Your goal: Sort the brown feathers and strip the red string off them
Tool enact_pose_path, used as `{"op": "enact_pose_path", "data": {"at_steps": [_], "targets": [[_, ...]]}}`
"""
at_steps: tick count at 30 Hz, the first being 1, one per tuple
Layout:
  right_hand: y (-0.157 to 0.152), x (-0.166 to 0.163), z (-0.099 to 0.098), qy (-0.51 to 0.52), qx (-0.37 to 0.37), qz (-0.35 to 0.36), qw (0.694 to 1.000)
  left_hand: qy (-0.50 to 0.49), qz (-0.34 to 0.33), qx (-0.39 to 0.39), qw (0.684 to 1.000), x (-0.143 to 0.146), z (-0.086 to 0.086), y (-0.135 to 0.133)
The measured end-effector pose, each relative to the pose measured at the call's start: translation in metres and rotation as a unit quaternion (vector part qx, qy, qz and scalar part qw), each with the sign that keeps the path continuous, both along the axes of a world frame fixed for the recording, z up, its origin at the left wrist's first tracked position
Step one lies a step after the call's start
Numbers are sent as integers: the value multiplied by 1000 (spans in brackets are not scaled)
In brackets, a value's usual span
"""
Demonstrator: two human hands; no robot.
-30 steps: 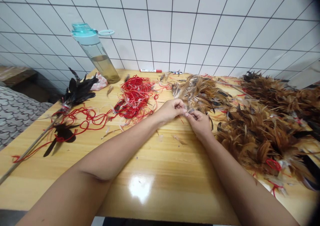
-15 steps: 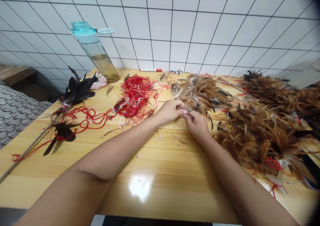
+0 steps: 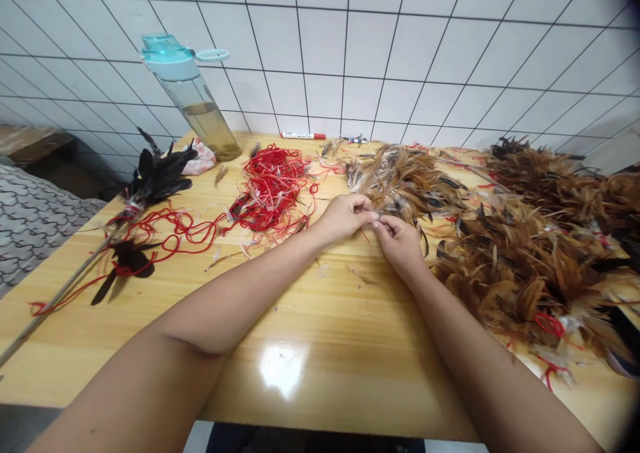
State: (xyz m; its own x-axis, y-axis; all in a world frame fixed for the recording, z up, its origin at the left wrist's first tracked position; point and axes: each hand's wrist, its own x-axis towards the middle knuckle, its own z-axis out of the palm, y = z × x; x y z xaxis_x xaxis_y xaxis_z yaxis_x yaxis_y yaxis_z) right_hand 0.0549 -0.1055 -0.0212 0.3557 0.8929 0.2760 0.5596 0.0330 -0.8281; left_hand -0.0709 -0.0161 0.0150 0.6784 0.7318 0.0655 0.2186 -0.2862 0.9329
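My left hand (image 3: 344, 217) and my right hand (image 3: 400, 243) meet fingertip to fingertip over the wooden table (image 3: 310, 319), both pinched closed on the near edge of a bunch of brown feathers (image 3: 403, 183). What exactly sits between the fingertips is too small to make out. A tangle of red string (image 3: 270, 189) lies just left of my left hand. More heaps of brown feathers (image 3: 540, 253) spread to the right of my right hand.
A stick with black feathers bound on by red string (image 3: 145, 186) lies at the table's left. A clear bottle with a teal lid (image 3: 193, 96) stands at the back left, a red-and-white marker (image 3: 303, 135) by the tiled wall. Patterned grey fabric (image 3: 35, 219) lies far left.
My hands stay pinched together at the feather bunch with only small finger shifts. The view has tilted slightly.
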Motion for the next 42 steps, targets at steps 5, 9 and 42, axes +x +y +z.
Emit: {"op": "enact_pose_path", "data": {"at_steps": [5,9,42], "targets": [[0,-1,5,78,-4,6,997,-35,-20,-29,999,2,-4,2],[-2,0,8,82,-12,-5,997,-29,-15,5,999,-2,-7,13],[-2,-1,6,78,-4,-58,995,-106,-54,-216,969,-5,-3,17]]}}
